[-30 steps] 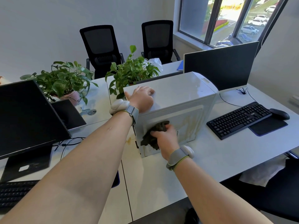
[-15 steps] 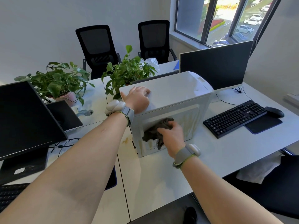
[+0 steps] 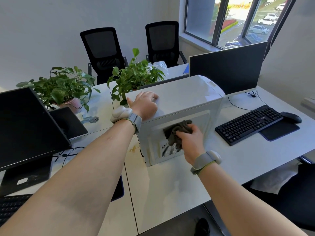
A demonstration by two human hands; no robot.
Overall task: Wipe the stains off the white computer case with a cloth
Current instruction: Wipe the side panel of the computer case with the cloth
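Mid-wipe: right hand [image 3: 190, 140] clutches the cloth [image 3: 177, 132] against the case [image 3: 179, 97] side, left hand [image 3: 144, 104] flat on top; yellow streaks near the lower-left edge come next

Bright daylight from window [image 3: 238, 23] — wide-angle edge bending, forearms perhaps slightly soft.

Two black office chairs [image 3: 102, 51] are set against the far wall, and two potted plants [image 3: 63, 86] are placed on the white desk [image 3: 170, 184]. A black keyboard [image 3: 247, 124] is laid beside a black mouse [image 3: 290, 117], with dark monitors [image 3: 228, 67] positioned left and right under a window [image 3: 238, 19]
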